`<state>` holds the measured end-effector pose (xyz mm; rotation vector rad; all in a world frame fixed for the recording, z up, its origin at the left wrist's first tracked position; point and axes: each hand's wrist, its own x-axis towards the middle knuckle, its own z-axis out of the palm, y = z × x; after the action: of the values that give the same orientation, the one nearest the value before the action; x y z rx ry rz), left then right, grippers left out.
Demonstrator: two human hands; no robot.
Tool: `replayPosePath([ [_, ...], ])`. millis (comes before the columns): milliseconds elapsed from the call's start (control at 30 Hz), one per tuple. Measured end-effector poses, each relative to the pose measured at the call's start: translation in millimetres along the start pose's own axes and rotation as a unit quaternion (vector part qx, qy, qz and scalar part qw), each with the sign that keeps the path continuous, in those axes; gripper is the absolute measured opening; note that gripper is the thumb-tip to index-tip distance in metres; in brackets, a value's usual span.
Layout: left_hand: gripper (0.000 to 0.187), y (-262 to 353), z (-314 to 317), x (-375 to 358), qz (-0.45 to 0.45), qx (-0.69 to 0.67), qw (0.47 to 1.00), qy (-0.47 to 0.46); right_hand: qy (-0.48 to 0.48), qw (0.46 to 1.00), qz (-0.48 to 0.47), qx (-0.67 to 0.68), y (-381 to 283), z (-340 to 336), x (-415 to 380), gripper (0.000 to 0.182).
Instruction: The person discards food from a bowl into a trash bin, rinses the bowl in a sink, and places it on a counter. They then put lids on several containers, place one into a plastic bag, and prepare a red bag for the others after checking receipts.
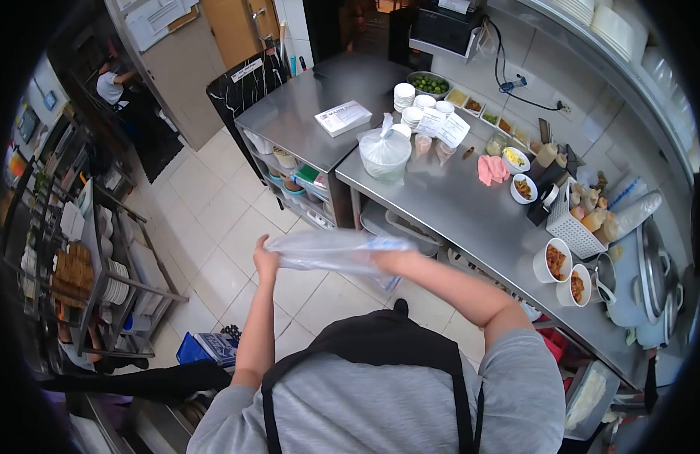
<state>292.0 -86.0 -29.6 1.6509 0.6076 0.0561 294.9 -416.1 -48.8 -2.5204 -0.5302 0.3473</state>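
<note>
A clear plastic bag (319,251) is stretched level between my two hands, above the tiled floor. My left hand (266,258) is closed on its left end. At the other end my right hand (395,261) is blurred and partly inside or behind the plastic, so its fingers are hidden. Blue print shows on the bag near my right hand. Beyond the bag, a tied white plastic bag (383,153) stands on the steel counter (456,198), beside stacks of white lids (404,96) and papers (453,130).
Bowls of food (524,189), a pink cloth (493,169), two tubs (555,260) and a white basket (573,227) line the right counter. A flat white box (343,118) lies further back. Shelves with plates (116,282) stand left. Another person (110,85) is in the doorway.
</note>
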Motion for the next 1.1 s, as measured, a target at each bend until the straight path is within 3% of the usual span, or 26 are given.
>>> replayPosePath([
  [33,0.045,-11,-5,13,-0.071,-0.139,0.988,0.019,-0.008,0.999,-0.044,0.011,-10,14,-5,0.045],
  [67,0.045,-2,-3,2,-0.073,-0.138,0.988,0.019,-0.049,0.998,-0.037,0.030,-20,2,-10,0.044],
  [133,0.046,29,5,-35,-0.198,-0.392,0.888,-0.138,-0.123,0.990,0.026,0.062,-19,-35,-8,0.044],
  [167,0.045,22,2,-40,-0.168,-0.424,0.823,-0.339,-0.144,0.985,0.065,0.072,-10,-57,-10,0.043],
  [200,0.043,14,-1,-46,-0.132,-0.437,0.719,-0.523,-0.156,0.979,0.106,0.077,1,-75,-13,0.043],
  [267,0.037,54,21,-100,-0.159,-0.340,0.768,-0.518,-0.162,0.965,0.193,0.072,26,-95,-22,0.042],
  [300,0.037,60,27,-110,-0.163,-0.341,0.768,-0.518,-0.160,0.956,0.236,0.069,37,-99,-25,0.042],
  [367,0.025,66,36,-118,-0.091,-0.282,0.798,-0.524,-0.156,0.940,0.295,0.069,56,-98,-32,0.042],
  [400,0.025,63,39,-109,-0.098,-0.282,0.797,-0.525,-0.159,0.938,0.299,0.072,73,-89,-37,0.042],
  [433,0.023,54,44,-94,-0.021,-0.076,0.860,-0.504,-0.181,0.960,0.214,0.008,92,-74,-39,0.039],
  [467,0.022,42,50,-79,0.056,0.134,0.877,-0.458,-0.201,0.970,0.125,-0.055,104,-61,-41,0.037],
  [500,0.022,21,59,-69,0.046,0.133,0.878,-0.458,-0.210,0.968,0.126,-0.051,97,-53,-48,0.037],
  [533,0.023,-5,71,-58,0.149,0.286,0.878,-0.353,-0.281,0.950,0.099,-0.090,77,-46,-54,0.037],
  [567,0.025,-26,82,-48,0.249,0.428,0.836,-0.235,-0.347,0.926,0.070,-0.128,63,-39,-58,0.038],
  [700,0.031,-69,116,-10,0.213,0.437,0.857,-0.170,-0.334,0.936,0.057,-0.092,73,-8,-49,0.037],
  [767,0.033,-73,121,21,0.220,0.451,0.843,-0.195,-0.288,0.958,-0.001,0.012,79,-5,-29,0.032],
  [833,0.035,-67,122,52,0.192,0.469,0.840,-0.193,-0.253,0.925,-0.051,0.279,50,-46,-3,0.032],
  [900,0.042,-37,126,70,0.191,0.426,0.855,-0.228,-0.142,0.942,-0.108,0.286,35,-95,39,0.032],
  [967,0.041,-1,150,68,0.237,0.409,0.844,-0.252,0.047,0.986,0.003,0.160,45,-134,94,0.041],
  [1033,0.041,44,180,51,0.266,0.315,0.827,-0.383,0.240,0.966,0.097,0.024,47,-165,152,0.050],
  [1067,0.041,69,188,41,0.264,0.317,0.825,-0.386,0.312,0.941,0.127,-0.020,52,-166,176,0.054],
  [1100,0.041,96,196,30,0.272,0.305,0.810,-0.420,0.314,0.940,0.132,-0.019,52,-164,190,0.054],
])
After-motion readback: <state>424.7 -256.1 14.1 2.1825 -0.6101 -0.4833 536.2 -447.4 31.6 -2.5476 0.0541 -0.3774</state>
